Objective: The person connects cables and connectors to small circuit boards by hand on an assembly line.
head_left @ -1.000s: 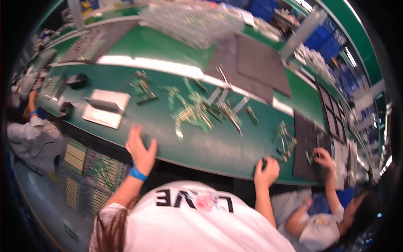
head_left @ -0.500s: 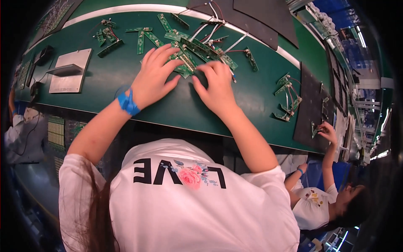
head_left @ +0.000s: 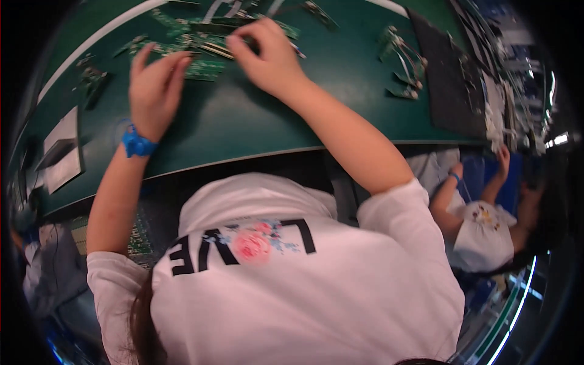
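The left hand (head_left: 152, 97), at 10 o'clock, has its fingers drawn in toward the thumb at the near edge of a pile of green circuit boards (head_left: 204, 71), which lies at 11 o'clock; blur hides the tips, so I cannot tell whether it pinches anything; the right hand (head_left: 271, 64), just short of 12 o'clock, curls thumb and forefinger beside the end of a gold-striped strip (head_left: 214, 50) in that pile, and whether these 2 digits grip it I cannot tell either.

Half a second ago the left hand is spread over the boards, with the 2 hands close together; now they stand farther apart and the left fingers are gathered, which suggests a shift from covering the pile to fingertip handling of single pieces; the view turns too.

A wired cluster of boards (head_left: 404, 64) lies between 1 and 2 o'clock on the green table (head_left: 243, 131); a co-worker's hand (head_left: 504, 161), earlier over the dark mat (head_left: 447, 115) at 2 o'clock, is now off it at 3 o'clock.
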A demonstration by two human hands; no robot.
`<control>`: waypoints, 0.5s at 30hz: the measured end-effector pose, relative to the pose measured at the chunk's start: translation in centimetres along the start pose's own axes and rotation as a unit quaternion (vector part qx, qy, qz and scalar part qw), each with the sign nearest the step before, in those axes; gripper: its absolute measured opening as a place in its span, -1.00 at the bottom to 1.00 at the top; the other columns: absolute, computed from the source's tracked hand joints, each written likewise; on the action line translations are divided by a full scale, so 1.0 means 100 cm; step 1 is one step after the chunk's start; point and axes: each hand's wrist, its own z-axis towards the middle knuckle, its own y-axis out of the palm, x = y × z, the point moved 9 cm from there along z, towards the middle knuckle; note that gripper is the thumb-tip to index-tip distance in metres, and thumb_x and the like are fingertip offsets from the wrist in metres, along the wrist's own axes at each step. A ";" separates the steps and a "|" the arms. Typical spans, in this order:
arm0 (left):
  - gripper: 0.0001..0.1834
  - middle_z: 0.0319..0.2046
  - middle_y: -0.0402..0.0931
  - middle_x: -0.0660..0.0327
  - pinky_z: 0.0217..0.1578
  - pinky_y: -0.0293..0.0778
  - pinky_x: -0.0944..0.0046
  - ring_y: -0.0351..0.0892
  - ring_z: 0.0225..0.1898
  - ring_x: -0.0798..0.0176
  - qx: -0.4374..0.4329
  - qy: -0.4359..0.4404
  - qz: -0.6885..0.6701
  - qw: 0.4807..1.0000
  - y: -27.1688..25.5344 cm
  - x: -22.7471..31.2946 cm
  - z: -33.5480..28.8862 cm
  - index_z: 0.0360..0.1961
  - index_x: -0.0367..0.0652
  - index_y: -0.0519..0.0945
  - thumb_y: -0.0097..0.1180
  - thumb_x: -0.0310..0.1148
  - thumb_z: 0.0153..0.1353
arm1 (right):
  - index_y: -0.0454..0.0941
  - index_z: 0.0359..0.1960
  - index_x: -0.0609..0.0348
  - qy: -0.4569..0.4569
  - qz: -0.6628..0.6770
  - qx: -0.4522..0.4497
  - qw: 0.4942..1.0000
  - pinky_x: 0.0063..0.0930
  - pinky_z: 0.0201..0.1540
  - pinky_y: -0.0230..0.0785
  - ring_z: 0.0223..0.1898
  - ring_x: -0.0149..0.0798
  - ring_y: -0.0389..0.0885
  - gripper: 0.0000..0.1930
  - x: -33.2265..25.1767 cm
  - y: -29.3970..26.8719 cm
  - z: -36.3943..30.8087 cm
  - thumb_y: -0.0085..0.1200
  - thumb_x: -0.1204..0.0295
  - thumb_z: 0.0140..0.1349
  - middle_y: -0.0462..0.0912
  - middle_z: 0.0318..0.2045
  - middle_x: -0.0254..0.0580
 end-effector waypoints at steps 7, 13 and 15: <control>-0.71 -0.59 0.46 0.31 -0.61 0.21 0.52 0.34 -0.62 0.53 -0.058 -0.350 -0.496 0.792 0.040 -0.005 0.012 0.04 -0.26 0.35 -0.12 -0.37 0.36 | 0.51 -0.13 0.23 0.271 0.485 -0.147 0.818 -0.66 -0.29 0.27 -0.41 -0.52 0.39 -0.70 -0.011 0.023 -0.002 -0.12 0.24 0.37 0.49 -0.42 -0.38; -0.58 -0.43 0.48 0.20 -0.41 0.36 0.44 0.43 -0.46 0.43 -0.061 -0.282 -0.546 0.786 0.054 -0.023 0.002 0.13 -0.27 0.12 -0.15 -0.47 0.28 | 0.52 -0.20 0.27 0.366 0.533 -0.182 0.741 -0.65 -0.54 0.28 -0.63 -0.50 0.44 -0.83 0.003 0.037 -0.004 0.05 0.43 0.26 0.55 -0.52 -0.27; -0.52 -0.27 0.47 0.13 -0.19 0.46 0.32 0.53 -0.26 0.30 -0.053 -0.226 -0.607 0.760 0.048 -0.023 0.005 0.12 -0.28 0.18 -0.02 -0.52 0.18 | 0.50 -0.19 0.28 0.345 0.571 -0.160 0.728 -0.63 -0.52 0.31 -0.61 -0.47 0.46 -0.83 0.003 0.023 0.004 0.04 0.45 0.26 0.55 -0.51 -0.25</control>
